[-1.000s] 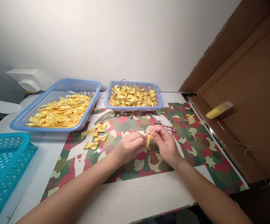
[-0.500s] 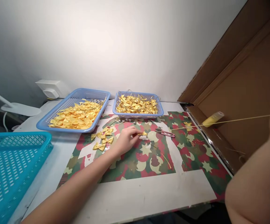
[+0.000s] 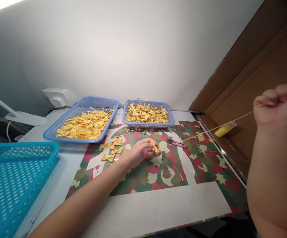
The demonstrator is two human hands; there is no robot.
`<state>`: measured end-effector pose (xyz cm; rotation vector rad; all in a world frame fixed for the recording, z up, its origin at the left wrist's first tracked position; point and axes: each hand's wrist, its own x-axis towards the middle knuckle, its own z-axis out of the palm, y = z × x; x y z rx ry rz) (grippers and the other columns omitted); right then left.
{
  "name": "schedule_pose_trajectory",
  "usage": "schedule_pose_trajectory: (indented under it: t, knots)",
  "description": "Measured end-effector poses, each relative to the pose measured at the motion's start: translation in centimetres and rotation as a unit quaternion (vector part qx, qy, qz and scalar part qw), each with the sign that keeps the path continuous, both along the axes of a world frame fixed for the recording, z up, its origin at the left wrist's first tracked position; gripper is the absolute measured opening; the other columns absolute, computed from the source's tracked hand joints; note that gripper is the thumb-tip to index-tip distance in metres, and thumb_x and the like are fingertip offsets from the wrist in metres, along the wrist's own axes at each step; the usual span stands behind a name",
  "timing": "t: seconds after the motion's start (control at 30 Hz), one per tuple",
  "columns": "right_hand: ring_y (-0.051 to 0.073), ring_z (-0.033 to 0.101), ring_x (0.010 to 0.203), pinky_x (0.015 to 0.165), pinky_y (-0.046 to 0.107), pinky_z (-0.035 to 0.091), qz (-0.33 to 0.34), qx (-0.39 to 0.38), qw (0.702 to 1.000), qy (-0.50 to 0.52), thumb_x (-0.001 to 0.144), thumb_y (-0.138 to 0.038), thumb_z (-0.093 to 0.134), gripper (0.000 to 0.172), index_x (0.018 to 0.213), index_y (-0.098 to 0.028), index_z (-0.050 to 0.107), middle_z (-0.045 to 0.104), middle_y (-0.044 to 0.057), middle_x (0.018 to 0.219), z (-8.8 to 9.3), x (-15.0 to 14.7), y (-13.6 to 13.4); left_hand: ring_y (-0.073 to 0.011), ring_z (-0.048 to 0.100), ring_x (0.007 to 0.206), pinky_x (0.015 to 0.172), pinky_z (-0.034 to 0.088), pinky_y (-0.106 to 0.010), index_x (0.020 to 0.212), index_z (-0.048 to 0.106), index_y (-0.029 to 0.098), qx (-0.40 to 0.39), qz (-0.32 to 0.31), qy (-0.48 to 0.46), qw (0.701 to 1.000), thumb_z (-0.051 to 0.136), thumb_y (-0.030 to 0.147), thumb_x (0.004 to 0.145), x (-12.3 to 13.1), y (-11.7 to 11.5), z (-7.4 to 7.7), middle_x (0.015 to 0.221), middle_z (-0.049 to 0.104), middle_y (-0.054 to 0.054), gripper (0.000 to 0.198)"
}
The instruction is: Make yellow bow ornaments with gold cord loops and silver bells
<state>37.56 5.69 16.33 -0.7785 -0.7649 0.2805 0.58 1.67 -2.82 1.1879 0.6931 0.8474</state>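
Note:
My left hand [image 3: 142, 152] pinches a yellow ribbon bow [image 3: 154, 147] above the patterned sheet, with a small silver bell [image 3: 153, 150] by the fingertips. From the bow a thin yellow cord [image 3: 222, 125] runs taut up to the right. My right hand [image 3: 279, 104] is closed in a fist round its far end, raised at the right edge. A loose cord tail [image 3: 175, 167] trails below the bow. Pink-handled thread snips [image 3: 177, 143] lie just right of the bow. Several loose yellow bows [image 3: 116, 151] rest to the left of my left hand.
A blue basket [image 3: 49, 135] holds yellow bows and silver bells; a smaller blue basket [image 3: 149, 125] holds corded bows. A turquoise basket [image 3: 21, 145] stands at left, near a white lamp base [image 3: 25, 118]. A yellow thread spool [image 3: 224, 129] lies by the cardboard wall [image 3: 257, 82] at right.
My right hand has come further into view at the right, still pulling the cord tight. In my left hand the bow has turned upright, showing its loops and the bell.

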Motion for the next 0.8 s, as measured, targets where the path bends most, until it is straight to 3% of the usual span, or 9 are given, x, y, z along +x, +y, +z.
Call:
schedule_pose_trajectory:
  t: [0.1,0.2,0.33,0.5,0.57,0.63,0.7,0.8]
  knots:
    - [-0.006,0.025,0.035,0.052,0.04,0.011,0.085,-0.138,0.981,0.105,0.09,-0.008,0.034,0.056,0.036,-0.005,0.02,0.018,-0.007,0.033,-0.7,-1.7,0.7,-0.0177,0.071,0.074,0.065,0.057,-0.028,0.083,0.06,0.016,-0.106,-0.031,-0.068,0.991,0.064,0.035,0.082,0.2,-0.3,0.5,0.096,0.073,-0.013,0.019]
    - [0.0,0.017,0.035,0.042,0.027,0.009,0.085,-0.109,0.976,0.169,0.097,-0.007,0.028,0.049,0.051,-0.014,0.043,0.018,-0.01,0.039,-1.9,-2.5,1.0,-0.0126,0.066,0.061,0.058,0.052,-0.023,0.088,0.063,0.015,-0.167,-0.06,-0.089,0.98,0.074,0.039,0.078,-0.3,-0.4,0.9,0.09,0.074,-0.011,0.028]
    - [0.005,0.012,0.036,0.036,0.016,0.012,0.082,-0.114,0.972,0.189,0.099,-0.006,0.023,0.042,0.063,-0.018,0.042,0.015,-0.011,0.045,-3.4,-2.4,1.7,-0.0114,0.066,0.06,0.057,0.05,-0.022,0.089,0.065,0.014,-0.159,-0.103,-0.081,0.979,0.081,0.041,0.072,-1.2,-0.3,1.5,0.084,0.075,-0.008,0.035]
    - [0.005,0.01,0.037,0.037,0.017,0.013,0.052,-0.179,0.967,0.175,0.098,-0.004,0.024,0.039,0.065,-0.02,0.038,0.012,-0.011,0.049,-5.5,-0.9,3.6,-0.0125,0.069,0.068,0.065,0.055,-0.022,0.083,0.069,0.013,-0.144,-0.154,-0.073,0.975,0.091,0.024,0.058,-1.6,-0.5,2.6,0.082,0.076,-0.006,0.035]
    - [0.003,0.015,0.038,0.037,0.016,0.017,0.033,-0.211,0.965,0.155,0.1,-0.01,0.035,0.033,0.069,-0.017,0.044,0.023,-0.011,0.052,-6.7,0.0,4.5,-0.0148,0.071,0.071,0.067,0.057,-0.024,0.08,0.07,0.013,-0.143,-0.17,-0.062,0.973,0.089,0.022,0.06,-1.7,-0.7,3.2,0.077,0.076,-0.006,0.029]
    - [0.002,0.034,0.044,0.041,0.014,0.031,0.004,-0.233,0.965,0.119,0.1,-0.023,0.046,0.022,0.083,-0.014,0.055,0.044,-0.007,0.062,-8.1,0.8,5.6,-0.0167,0.073,0.072,0.067,0.058,-0.026,0.079,0.071,0.013,-0.132,-0.19,-0.055,0.971,0.087,0.022,0.063,-1.6,-1.1,3.8,0.073,0.075,-0.005,0.024]
    - [0.006,0.056,0.063,0.055,0.018,0.049,-0.034,-0.239,0.968,0.065,0.102,-0.032,0.045,0.024,0.1,-0.014,0.061,0.06,0.001,0.084,-9.5,1.2,6.8,-0.0166,0.073,0.072,0.066,0.058,-0.025,0.08,0.073,0.013,-0.115,-0.216,-0.044,0.969,0.085,0.021,0.067,-1.5,-1.9,4.4,0.074,0.076,-0.006,0.02]
    - [0.012,0.064,0.084,0.072,0.027,0.056,-0.089,-0.205,0.972,-0.067,0.103,-0.034,0.039,0.03,0.112,-0.015,0.061,0.063,0.006,0.102,-11.2,0.9,8.7,-0.016,0.074,0.076,0.068,0.058,-0.023,0.084,0.074,0.014,-0.099,-0.262,-0.017,0.96,0.08,0.018,0.072,-0.9,-3.7,5.2,0.081,0.078,-0.007,0.014]
